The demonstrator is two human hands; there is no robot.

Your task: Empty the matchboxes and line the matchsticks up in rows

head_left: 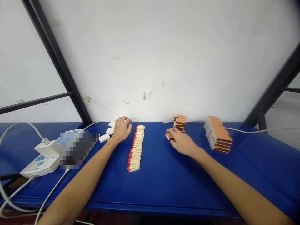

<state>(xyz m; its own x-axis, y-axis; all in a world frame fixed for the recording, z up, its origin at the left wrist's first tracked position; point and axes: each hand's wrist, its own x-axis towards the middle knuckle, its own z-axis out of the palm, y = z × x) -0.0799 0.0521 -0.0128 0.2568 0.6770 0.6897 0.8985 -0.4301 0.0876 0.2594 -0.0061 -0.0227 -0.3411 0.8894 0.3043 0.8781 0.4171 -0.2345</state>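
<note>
A long row of red-tipped matches [136,147] lies on the blue table [164,178]. My left hand [121,128] rests just left of the row's far end, fingers curled down on the table beside a white plug [110,128]. My right hand [181,141] lies to the right of the matches, fingers closed over a small orange matchbox [169,136]. Just behind that hand stands a short stack of matchboxes [180,122].
A larger leaning stack of orange matchboxes [218,134] stands at the right. A white power strip [44,154] with cables and a blurred patch sits at the left. Black frame bars rise at both sides against the white wall.
</note>
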